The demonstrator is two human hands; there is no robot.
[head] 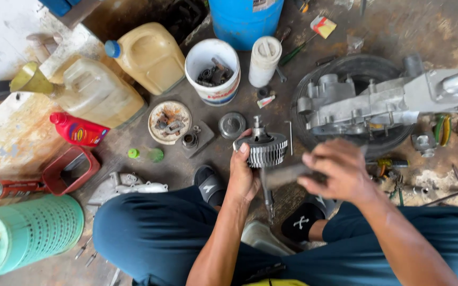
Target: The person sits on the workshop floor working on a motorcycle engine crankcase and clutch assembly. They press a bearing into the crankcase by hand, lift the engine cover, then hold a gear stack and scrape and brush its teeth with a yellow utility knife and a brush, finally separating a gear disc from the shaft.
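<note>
Knees in dark blue trousers (149, 233) fill the bottom edge, with black sandals (210, 185) on the stained floor (398, 26). Gear cluster (262, 148) on a shaft is gripped upright by the left hand (243, 172), fingers wrapped round its left side, held above the floor between the knees. Right hand (337, 172) is seen closed on a dark flat tool (284, 175), blurred, its tip just beside the gear; kind of tool cannot be told. Engine case (377, 100) is laid on a tyre (314, 85) to the right. White bucket (213, 71) with small parts, two jugs (152, 55), red bottle (78, 130) and a tin lid (169, 122) are set beyond the hands.
</note>
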